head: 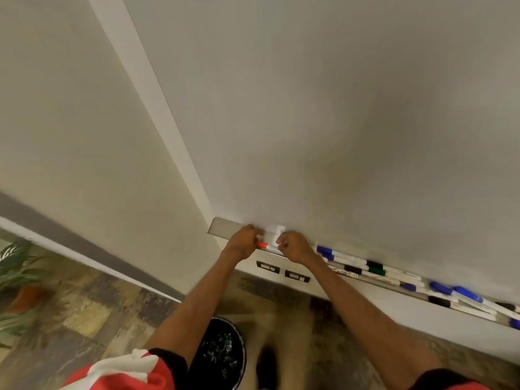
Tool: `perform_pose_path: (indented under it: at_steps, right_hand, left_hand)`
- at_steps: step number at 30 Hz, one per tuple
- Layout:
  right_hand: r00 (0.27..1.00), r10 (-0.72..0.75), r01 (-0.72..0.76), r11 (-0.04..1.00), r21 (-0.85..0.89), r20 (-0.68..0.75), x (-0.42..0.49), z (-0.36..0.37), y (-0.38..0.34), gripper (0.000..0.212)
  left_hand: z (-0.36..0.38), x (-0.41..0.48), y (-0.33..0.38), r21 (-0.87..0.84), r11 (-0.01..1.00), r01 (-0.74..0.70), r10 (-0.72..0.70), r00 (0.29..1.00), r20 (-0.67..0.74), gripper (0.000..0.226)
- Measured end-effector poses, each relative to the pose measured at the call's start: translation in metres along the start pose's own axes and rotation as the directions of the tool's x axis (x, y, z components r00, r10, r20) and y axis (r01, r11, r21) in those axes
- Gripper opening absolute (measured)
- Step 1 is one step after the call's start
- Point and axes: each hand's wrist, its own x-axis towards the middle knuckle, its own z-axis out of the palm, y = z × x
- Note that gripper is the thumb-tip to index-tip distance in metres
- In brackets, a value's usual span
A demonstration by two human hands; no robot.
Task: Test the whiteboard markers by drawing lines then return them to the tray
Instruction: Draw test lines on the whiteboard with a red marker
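The whiteboard (337,122) fills the upper right, with no lines on it. Its metal tray (225,228) runs along the bottom edge. Both hands are at the tray's left end. My left hand (244,241) is curled over the red end of a red marker (264,245). My right hand (295,247) is curled over the marker's white body. The marker lies low along the tray's lip. Several blue, black and green markers (374,268) lie in the tray to the right. A blurred white object (277,230) sits between my hands against the board.
Two wall outlets (282,271) sit under the tray. A black bin (222,353) stands on the tiled floor below my arms. A potted plant (17,277) is at the far left by the wall.
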Motion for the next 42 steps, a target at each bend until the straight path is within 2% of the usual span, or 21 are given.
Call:
perform_pose_path:
  at_steps: [3, 9, 16, 20, 26, 28, 31, 36, 42]
  right_hand:
    - [0.999, 0.014, -0.015, 0.999, -0.032, -0.03, 0.001, 0.005, 0.0, 0.016]
    - [0.997, -0.028, 0.021, 0.996, -0.091, -0.075, 0.0, 0.013, -0.001, 0.015]
    - [0.994, -0.085, 0.075, 0.988, -0.135, -0.073, -0.003, 0.018, 0.004, 0.016]
    - [0.979, -0.187, 0.169, 0.967, -0.191, -0.08, -0.011, 0.016, 0.006, 0.027]
    - [0.933, -0.339, 0.289, 0.906, -0.311, -0.122, -0.034, 0.0, 0.003, 0.024]
    - [0.931, -0.346, 0.3, 0.907, -0.294, -0.117, -0.044, -0.01, 0.006, 0.022]
    - [0.92, -0.369, 0.321, 0.902, -0.288, -0.13, -0.068, -0.023, 0.014, 0.022]
    - [0.905, -0.393, 0.294, 0.855, -0.426, -0.164, -0.113, -0.04, 0.028, 0.031]
    - [0.891, -0.397, 0.227, 0.809, -0.542, -0.22, -0.163, -0.063, 0.046, 0.032]
  left_hand:
    - [0.009, 0.006, -0.005, 0.048, 0.999, -0.004, 0.002, 0.999, 0.048, 0.028]
    - [0.006, 0.01, -0.011, 0.035, 0.998, -0.059, 0.056, 0.994, 0.089, 0.019]
    - [0.011, 0.008, -0.019, -0.008, 0.992, -0.122, 0.122, 0.991, 0.061, 0.02]
    - [0.005, -0.002, -0.017, -0.092, 0.982, -0.166, 0.168, 0.986, 0.015, 0.018]
    - [-0.003, -0.026, 0.009, -0.197, 0.944, -0.264, 0.265, 0.964, -0.023, 0.004]
    - [-0.003, -0.036, 0.023, -0.194, 0.939, -0.285, 0.287, 0.958, -0.02, 0.012]
    - [0.0, -0.043, 0.046, -0.146, 0.939, -0.312, 0.313, 0.95, -0.017, 0.038]
    - [0.006, -0.062, 0.087, 0.064, 0.927, -0.37, 0.371, 0.929, -0.01, 0.031]
    - [0.014, -0.09, 0.129, 0.144, 0.878, -0.457, 0.47, 0.88, -0.073, 0.03]
